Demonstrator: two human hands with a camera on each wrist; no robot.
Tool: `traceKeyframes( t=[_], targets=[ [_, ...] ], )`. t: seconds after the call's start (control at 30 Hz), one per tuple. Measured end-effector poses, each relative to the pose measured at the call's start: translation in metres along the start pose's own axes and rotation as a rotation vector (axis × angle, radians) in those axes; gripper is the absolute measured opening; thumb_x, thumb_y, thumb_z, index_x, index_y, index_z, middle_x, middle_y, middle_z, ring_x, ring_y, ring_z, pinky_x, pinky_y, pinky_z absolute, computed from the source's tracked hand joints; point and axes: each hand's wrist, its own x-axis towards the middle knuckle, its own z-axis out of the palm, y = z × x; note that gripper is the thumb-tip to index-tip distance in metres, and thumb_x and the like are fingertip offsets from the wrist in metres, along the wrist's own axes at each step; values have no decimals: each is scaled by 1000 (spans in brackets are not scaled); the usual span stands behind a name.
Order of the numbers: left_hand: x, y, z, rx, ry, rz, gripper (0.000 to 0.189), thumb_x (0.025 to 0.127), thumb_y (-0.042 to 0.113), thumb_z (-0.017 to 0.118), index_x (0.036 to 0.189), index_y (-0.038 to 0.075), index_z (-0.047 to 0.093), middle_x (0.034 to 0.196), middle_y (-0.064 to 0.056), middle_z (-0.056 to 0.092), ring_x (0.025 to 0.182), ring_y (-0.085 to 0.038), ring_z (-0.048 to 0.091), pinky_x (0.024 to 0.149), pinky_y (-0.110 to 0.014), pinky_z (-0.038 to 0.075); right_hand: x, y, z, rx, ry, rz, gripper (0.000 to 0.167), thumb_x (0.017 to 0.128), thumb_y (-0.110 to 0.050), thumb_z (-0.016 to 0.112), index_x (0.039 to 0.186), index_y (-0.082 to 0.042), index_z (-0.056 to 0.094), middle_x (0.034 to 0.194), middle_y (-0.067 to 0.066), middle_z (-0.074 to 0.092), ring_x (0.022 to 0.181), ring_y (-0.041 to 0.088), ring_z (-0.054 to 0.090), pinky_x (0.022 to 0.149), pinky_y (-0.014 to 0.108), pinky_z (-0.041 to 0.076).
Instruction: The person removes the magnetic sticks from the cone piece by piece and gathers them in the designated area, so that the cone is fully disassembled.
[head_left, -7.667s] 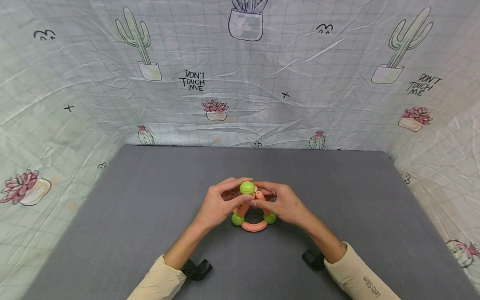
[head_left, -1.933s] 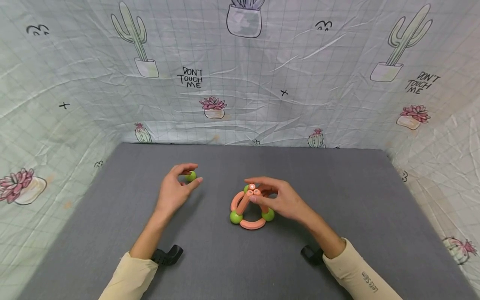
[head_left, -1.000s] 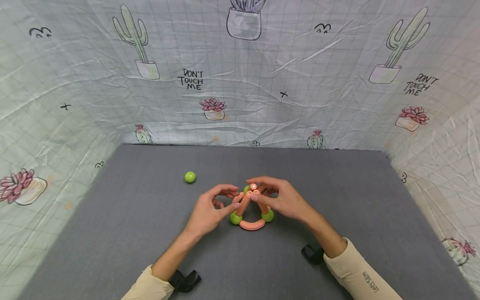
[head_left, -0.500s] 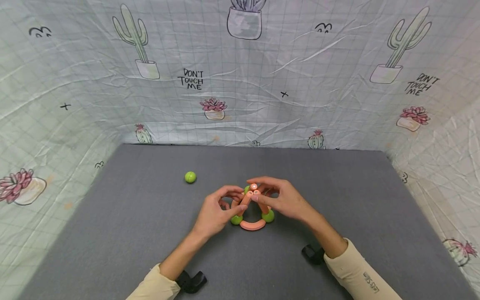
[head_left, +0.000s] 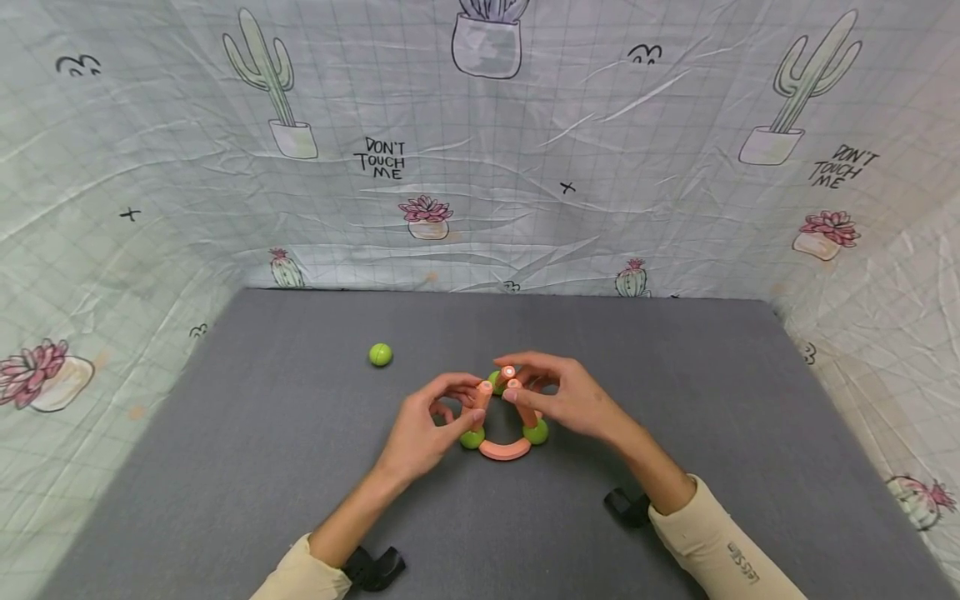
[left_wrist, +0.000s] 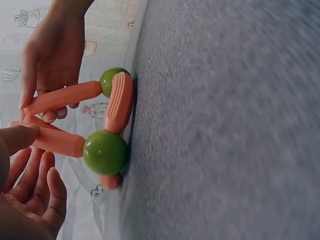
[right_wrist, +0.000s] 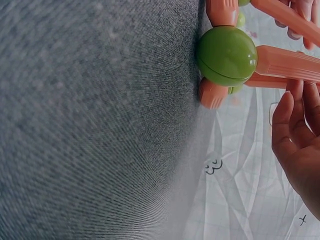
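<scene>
A toy frame of orange rods and green balls stands on the table, with a curved orange piece [head_left: 505, 450] joining two balls at its front. My left hand [head_left: 420, 425] pinches the left upright rod [head_left: 483, 400] near its top, between thumb and fingers. That rod rises from the front left green ball [head_left: 471, 438]. Its top stands apart from the other two. My right hand [head_left: 570, 400] holds the right rod [head_left: 525, 407] and the back rod [head_left: 507, 373], whose tops lie close together. The right rod meets a green ball [right_wrist: 227, 56] at its base.
A loose green ball [head_left: 380, 354] lies on the grey table [head_left: 300, 467], behind and left of the frame. A printed cloth [head_left: 570, 142] hangs behind the table and along both sides.
The green ball from the frame's top now lies at the left, set there by my left hand. That hand has returned, and the left rod's top has shifted left. My right hand stays.
</scene>
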Motion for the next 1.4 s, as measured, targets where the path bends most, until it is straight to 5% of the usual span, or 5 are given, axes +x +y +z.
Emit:
traceKeyframes(
  t=[0.53, 0.9, 1.4],
  targets=[
    [-9, -3, -18, 52, -54, 80, 37, 95, 17, 78, 131, 18, 69, 117, 3, 71, 97, -17, 66, 72, -27, 55, 3, 0, -1, -16, 8, -3, 41, 99, -22, 73, 139, -21, 67, 105, -2, 77, 94, 14, 69, 86, 37, 57],
    [-12, -12, -35, 36, -72, 57, 30, 95, 15, 78, 122, 25, 65, 114, 0, 70, 97, -11, 68, 78, -29, 56, 8, 3, -4, -29, 21, -13, 41, 99, -23, 73, 140, -20, 66, 102, -1, 76, 93, 15, 69, 87, 35, 57],
    [-13, -24, -57, 149, -147, -11, 25, 90, 8, 81, 103, 24, 67, 101, 4, 69, 80, -8, 58, 73, -31, 53, 11, 7, -9, -15, 27, -1, 42, 100, -22, 72, 141, -20, 65, 106, 1, 76, 97, 14, 69, 90, 39, 57]
  ],
)
